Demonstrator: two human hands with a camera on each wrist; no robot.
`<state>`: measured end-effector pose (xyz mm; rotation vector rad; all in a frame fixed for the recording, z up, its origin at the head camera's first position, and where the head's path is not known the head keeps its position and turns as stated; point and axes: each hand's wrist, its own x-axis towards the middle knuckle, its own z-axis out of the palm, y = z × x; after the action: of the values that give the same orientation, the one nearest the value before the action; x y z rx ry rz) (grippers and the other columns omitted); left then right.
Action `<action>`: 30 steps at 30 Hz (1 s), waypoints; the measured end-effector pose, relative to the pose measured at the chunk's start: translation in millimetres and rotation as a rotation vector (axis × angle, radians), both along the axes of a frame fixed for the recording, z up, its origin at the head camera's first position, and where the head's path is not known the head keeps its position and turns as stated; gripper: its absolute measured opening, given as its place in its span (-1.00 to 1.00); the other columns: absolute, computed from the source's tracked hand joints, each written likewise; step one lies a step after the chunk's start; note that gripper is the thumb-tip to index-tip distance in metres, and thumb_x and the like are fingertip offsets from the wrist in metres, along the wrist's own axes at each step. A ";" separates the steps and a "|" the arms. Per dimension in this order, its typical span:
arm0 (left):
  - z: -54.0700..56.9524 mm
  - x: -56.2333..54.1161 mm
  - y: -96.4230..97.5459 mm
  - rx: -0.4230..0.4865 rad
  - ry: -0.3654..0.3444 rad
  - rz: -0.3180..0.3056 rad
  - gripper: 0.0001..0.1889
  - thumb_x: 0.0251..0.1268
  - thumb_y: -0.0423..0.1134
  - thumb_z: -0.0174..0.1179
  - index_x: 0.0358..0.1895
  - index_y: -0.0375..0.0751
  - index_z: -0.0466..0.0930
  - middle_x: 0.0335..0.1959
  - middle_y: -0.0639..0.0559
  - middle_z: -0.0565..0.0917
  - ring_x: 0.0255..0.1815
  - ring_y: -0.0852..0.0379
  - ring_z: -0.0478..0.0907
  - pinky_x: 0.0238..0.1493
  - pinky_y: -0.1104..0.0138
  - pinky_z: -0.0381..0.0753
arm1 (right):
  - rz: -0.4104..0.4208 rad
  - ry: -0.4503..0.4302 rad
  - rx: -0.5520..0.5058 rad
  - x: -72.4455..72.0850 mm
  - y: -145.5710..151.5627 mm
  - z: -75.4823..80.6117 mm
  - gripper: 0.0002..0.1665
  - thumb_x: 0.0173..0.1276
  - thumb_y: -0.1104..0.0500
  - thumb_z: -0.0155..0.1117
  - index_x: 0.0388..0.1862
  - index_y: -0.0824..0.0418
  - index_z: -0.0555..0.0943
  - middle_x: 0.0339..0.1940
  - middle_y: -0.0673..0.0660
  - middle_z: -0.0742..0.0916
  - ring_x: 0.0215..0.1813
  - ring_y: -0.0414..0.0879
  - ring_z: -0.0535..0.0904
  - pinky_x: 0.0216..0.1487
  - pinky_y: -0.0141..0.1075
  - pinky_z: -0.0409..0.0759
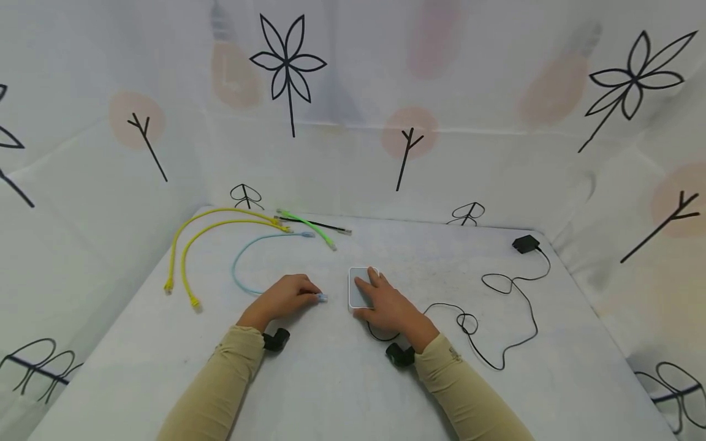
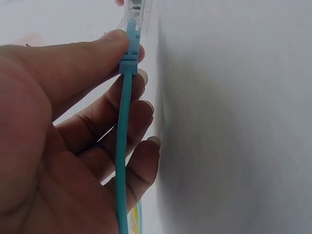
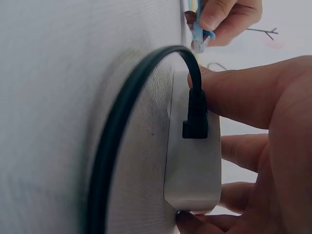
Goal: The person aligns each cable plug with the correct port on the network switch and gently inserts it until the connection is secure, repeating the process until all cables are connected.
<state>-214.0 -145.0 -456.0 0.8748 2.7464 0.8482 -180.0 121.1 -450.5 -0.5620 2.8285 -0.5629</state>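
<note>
My left hand [image 1: 282, 301] pinches the clear-tipped plug [image 2: 128, 66] of a light blue Ethernet cable [image 1: 234, 264] between thumb and fingers, just left of a small white box. The cable trails back across the palm and curves away over the table. My right hand [image 1: 390, 306] grips the white box [image 1: 358, 293], which has a grey-blue top, with fingers over its top and edges and the thumb at its near side. A black power plug [image 3: 197, 119] sits in the box's near side. The blue plug points toward the box, with a gap between them.
Two yellow Ethernet cables [image 1: 184, 263] curve at the left. A green cable [image 1: 306, 223] crosses a short black cable [image 1: 325, 226] at the back. A black power adapter [image 1: 526, 244] lies back right, its looped cord [image 1: 534, 318] running to the box. Patterned cloth walls surround the table.
</note>
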 end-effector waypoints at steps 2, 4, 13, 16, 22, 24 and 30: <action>0.1 -0.6 3.3 0.005 -0.009 0.001 -0.82 0.33 -0.19 0.22 -0.11 -0.08 0.76 -0.26 0.14 0.67 -0.19 0.22 0.59 -0.07 0.31 0.58 | -0.003 -0.003 -0.005 0.1 0.6 0.2 -0.15 0.37 -0.19 0.20 0.54 0.05 0.19 0.60 0.26 0.05 0.59 0.25 -0.07 0.45 0.12 0.21; -0.1 -1.0 6.4 0.006 -0.018 0.006 -0.82 0.33 -0.20 0.22 -0.11 -0.09 0.76 -0.26 0.14 0.67 -0.18 0.22 0.59 -0.06 0.30 0.57 | -0.003 -0.003 -0.005 0.3 1.1 0.3 -0.15 0.37 -0.19 0.19 0.54 0.04 0.19 0.60 0.26 0.05 0.60 0.24 -0.07 0.46 0.12 0.21; -1.9 -1.2 15.0 0.025 -0.074 0.047 -0.82 0.34 -0.19 0.21 -0.10 -0.08 0.75 -0.23 0.14 0.67 -0.14 0.20 0.58 -0.02 0.26 0.56 | 0.000 -0.004 -0.017 1.2 1.1 2.1 -0.15 0.37 -0.19 0.20 0.54 0.04 0.18 0.60 0.25 0.04 0.60 0.23 -0.09 0.45 0.12 0.22; -4.0 -2.1 16.6 0.030 -0.082 0.056 -0.82 0.34 -0.19 0.21 -0.10 -0.06 0.75 -0.23 0.15 0.67 -0.15 0.22 0.58 -0.02 0.26 0.56 | 0.001 -0.004 -0.017 1.3 1.2 3.2 -0.15 0.37 -0.19 0.19 0.54 0.04 0.18 0.60 0.25 0.04 0.60 0.23 -0.09 0.46 0.12 0.21; -4.6 -0.9 20.6 0.050 -0.112 0.071 -0.81 0.33 -0.18 0.22 -0.07 -0.04 0.73 -0.17 0.14 0.70 -0.10 0.20 0.59 0.02 0.23 0.56 | 0.005 0.002 -0.019 0.6 1.8 0.9 -0.16 0.38 -0.18 0.19 0.53 0.05 0.19 0.60 0.26 0.05 0.60 0.23 -0.07 0.45 0.12 0.22; -4.7 -0.7 22.0 0.055 -0.118 0.075 -0.81 0.33 -0.19 0.22 -0.06 -0.02 0.72 -0.14 0.14 0.70 -0.09 0.21 0.58 0.03 0.22 0.55 | 0.005 0.001 -0.022 0.6 1.9 1.0 -0.16 0.38 -0.18 0.19 0.53 0.05 0.19 0.60 0.26 0.05 0.60 0.23 -0.07 0.45 0.12 0.22; -4.7 -0.5 25.2 0.080 -0.123 0.075 -0.85 0.31 -0.20 0.24 -0.11 -0.02 0.71 -0.18 0.14 0.70 -0.12 0.21 0.58 0.02 0.23 0.56 | 0.004 0.000 -0.038 1.4 2.0 2.7 -0.16 0.37 -0.18 0.19 0.53 0.06 0.21 0.60 0.27 0.06 0.60 0.24 -0.07 0.45 0.12 0.22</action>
<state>-214.5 -119.9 -460.7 0.7107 2.6696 0.9963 -178.6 123.1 -447.8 -0.5738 2.8213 -0.6171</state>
